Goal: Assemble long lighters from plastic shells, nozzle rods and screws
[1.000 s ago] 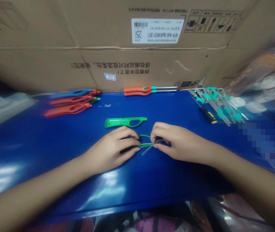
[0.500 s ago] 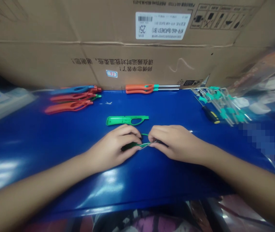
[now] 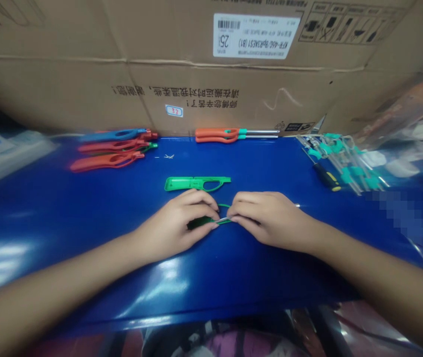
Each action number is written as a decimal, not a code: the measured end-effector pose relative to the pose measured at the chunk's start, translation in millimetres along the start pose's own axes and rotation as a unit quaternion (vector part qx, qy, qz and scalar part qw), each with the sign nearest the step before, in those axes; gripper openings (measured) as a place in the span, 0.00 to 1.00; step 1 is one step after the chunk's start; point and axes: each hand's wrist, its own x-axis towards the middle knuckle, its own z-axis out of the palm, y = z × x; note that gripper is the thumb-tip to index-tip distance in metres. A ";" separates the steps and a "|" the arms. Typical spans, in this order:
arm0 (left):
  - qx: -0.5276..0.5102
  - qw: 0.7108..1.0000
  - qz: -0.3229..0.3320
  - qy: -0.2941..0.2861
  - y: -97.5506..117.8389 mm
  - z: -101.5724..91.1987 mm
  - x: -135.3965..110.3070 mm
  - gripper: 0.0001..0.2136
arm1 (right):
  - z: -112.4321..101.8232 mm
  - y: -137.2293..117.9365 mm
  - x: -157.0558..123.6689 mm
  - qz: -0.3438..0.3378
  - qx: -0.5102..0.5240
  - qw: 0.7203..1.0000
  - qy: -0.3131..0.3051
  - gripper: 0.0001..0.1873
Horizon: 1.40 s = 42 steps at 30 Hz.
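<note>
My left hand is closed around a green lighter shell half, mostly hidden by the fingers. My right hand pinches the front of the assembly, with fingertips close to the left ones. A thin silvery strip shows between both sets of fingertips. Beyond the right hand pokes the tip of a metal lighter tube; the rest of it is covered. Just behind the hands, another green lighter shell half lies hollow side up on the blue table.
Red and blue lighter shells lie at back left. Orange lighters with metal tubes rest against the cardboard box. At right are a black-yellow screwdriver and several metal tubes with teal parts. Small white pins lie behind the shell.
The fingertips have shifted slightly at the green shell, and the silvery strip between them looks different. Both hands keep their hold; the whole view has moved a little.
</note>
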 end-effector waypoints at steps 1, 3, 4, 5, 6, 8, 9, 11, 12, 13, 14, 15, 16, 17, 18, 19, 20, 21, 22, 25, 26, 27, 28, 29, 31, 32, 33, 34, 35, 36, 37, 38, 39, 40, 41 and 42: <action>-0.001 1.000 0.001 0.000 -0.2 0.0 -0.4 0.06 | 0.2 -0.1 -0.2 0.005 0.019 1.000 0.010 0.10; 0.000 1.000 0.002 0.005 -0.5 0.1 -1.2 0.06 | 0.3 -0.5 -0.5 0.015 0.050 0.998 0.025 0.09; 0.001 1.000 0.003 0.008 -0.5 0.1 -1.5 0.06 | 0.2 -0.7 -0.7 0.017 0.059 0.998 0.029 0.08; 0.002 1.000 0.003 0.011 -0.5 0.2 -1.8 0.06 | 0.0 -0.8 -0.7 0.016 0.062 0.997 0.029 0.08; 0.002 1.000 0.003 0.014 -0.5 0.3 -2.0 0.06 | -0.3 -0.7 -0.8 0.012 0.061 0.998 0.026 0.09; 0.002 1.000 0.002 0.017 -0.6 0.6 -2.1 0.06 | -1.0 -0.4 -0.9 -0.004 0.051 0.999 0.016 0.10; 0.001 1.000 0.001 0.017 -0.7 0.7 -2.1 0.06 | -1.4 -0.1 -1.0 -0.011 0.041 0.999 0.014 0.11; -0.002 1.000 -0.002 0.018 -1.0 1.1 -2.1 0.06 | -2.2 0.6 -1.5 -0.025 0.018 0.999 0.013 0.11; -0.003 1.000 -0.003 0.019 -1.2 1.2 -2.0 0.06 | -2.6 0.9 -1.9 -0.031 0.007 0.999 0.014 0.11; -0.004 1.000 -0.004 0.021 -1.4 1.2 -1.9 0.06 | -3.0 1.2 -2.4 -0.038 -0.002 0.999 0.013 0.10; -0.006 1.000 -0.005 0.022 -1.6 1.2 -1.7 0.06 | -3.4 1.5 -3.0 -0.046 -0.011 0.999 0.011 0.10; -0.007 1.000 -0.006 0.022 -1.7 1.1 -1.5 0.06 | -3.7 1.7 -3.5 -0.055 -0.019 0.998 0.009 0.10; -0.008 1.000 -0.005 0.021 -1.8 1.0 -1.2 0.05 | -3.9 1.8 -4.0 -0.062 -0.026 0.998 0.008 0.10; -0.010 1.000 -0.004 0.019 -2.0 0.8 -1.0 0.05 | -4.0 2.0 -4.3 -0.069 -0.032 0.997 0.010 0.09; -0.012 1.000 -0.002 0.017 -2.1 0.5 -0.8 0.05 | -4.0 2.3 -4.6 -0.073 -0.037 0.997 0.013 0.09; -0.013 1.000 -0.001 0.015 -2.4 0.3 -0.7 0.05 | -3.9 2.6 -4.7 -0.076 -0.040 0.996 0.018 0.10; -0.014 1.000 0.001 0.014 -2.7 0.2 -0.7 0.05 | -3.7 3.1 -4.6 -0.078 -0.041 0.996 0.022 0.10; -0.015 1.000 0.002 0.014 -3.0 0.2 -0.9 0.05 | -3.5 3.6 -4.6 -0.080 -0.043 0.996 0.024 0.10; -0.015 1.000 0.004 0.015 -3.4 0.3 -1.1 0.05 | -3.2 4.1 -4.5 -0.081 -0.044 0.995 0.024 0.10; -0.015 1.000 0.007 0.018 -4.2 0.9 -2.0 0.05 | -2.5 5.1 -4.6 -0.083 -0.051 0.995 0.025 0.10; -0.015 1.000 0.007 0.018 -4.4 1.2 -2.2 0.05 | -2.4 5.2 -4.7 -0.083 -0.051 0.995 0.025 0.10; -0.016 1.000 0.008 0.019 -4.5 1.4 -2.4 0.05 | -2.3 5.0 -4.8 -0.081 -0.049 0.995 0.026 0.10; -0.017 1.000 0.009 0.019 -4.6 1.6 -2.5 0.05 | -2.3 4.6 -4.9 -0.079 -0.044 0.996 0.026 0.10; -0.018 1.000 0.010 0.020 -4.6 1.8 -2.5 0.05 | -2.2 4.1 -4.9 -0.076 -0.039 0.996 0.026 0.10; -0.018 1.000 0.009 0.021 -4.7 2.0 -2.4 0.06 | -2.1 3.2 -4.8 -0.071 -0.029 0.997 0.027 0.09; -0.017 1.000 0.009 0.021 -4.8 2.0 -2.3 0.06 | -2.0 2.9 -4.6 -0.070 -0.026 0.997 0.026 0.09; -0.017 1.000 0.010 0.021 -4.8 2.0 -2.3 0.06 | -1.9 2.7 -4.5 -0.070 -0.024 0.997 0.026 0.09; -0.015 1.000 0.011 0.020 -4.9 1.8 -2.3 0.06 | -1.8 2.7 -4.4 -0.072 -0.023 0.997 0.025 0.10; -0.014 1.000 0.011 0.018 -5.0 1.7 -2.2 0.06 | -1.6 2.9 -4.4 -0.075 -0.023 0.997 0.026 0.10; -0.012 1.000 0.012 0.016 -5.0 1.5 -2.2 0.06 | -1.5 3.0 -4.4 -0.076 -0.024 0.996 0.026 0.10; -0.012 1.000 0.013 0.014 -5.0 1.3 -2.2 0.06 | -1.5 3.2 -4.6 -0.076 -0.024 0.996 0.026 0.10; -0.012 1.000 0.013 0.013 -5.0 1.2 -2.1 0.06 | -1.5 3.3 -4.7 -0.075 -0.023 0.997 0.027 0.10; -0.012 1.000 0.014 0.012 -4.9 1.1 -2.1 0.06 | -1.6 3.4 -5.0 -0.072 -0.021 0.997 0.027 0.10; -0.012 1.000 0.015 0.011 -4.8 1.1 -2.0 0.06 | -1.8 3.3 -5.1 -0.070 -0.018 0.997 0.026 0.10; -0.013 1.000 0.016 0.011 -4.6 1.1 -1.9 0.06 | -2.0 3.1 -5.2 -0.069 -0.016 0.997 0.026 0.09; -0.012 1.000 0.016 0.011 -4.6 1.3 -1.8 0.06 | -2.2 2.9 -5.1 -0.069 -0.014 0.997 0.026 0.09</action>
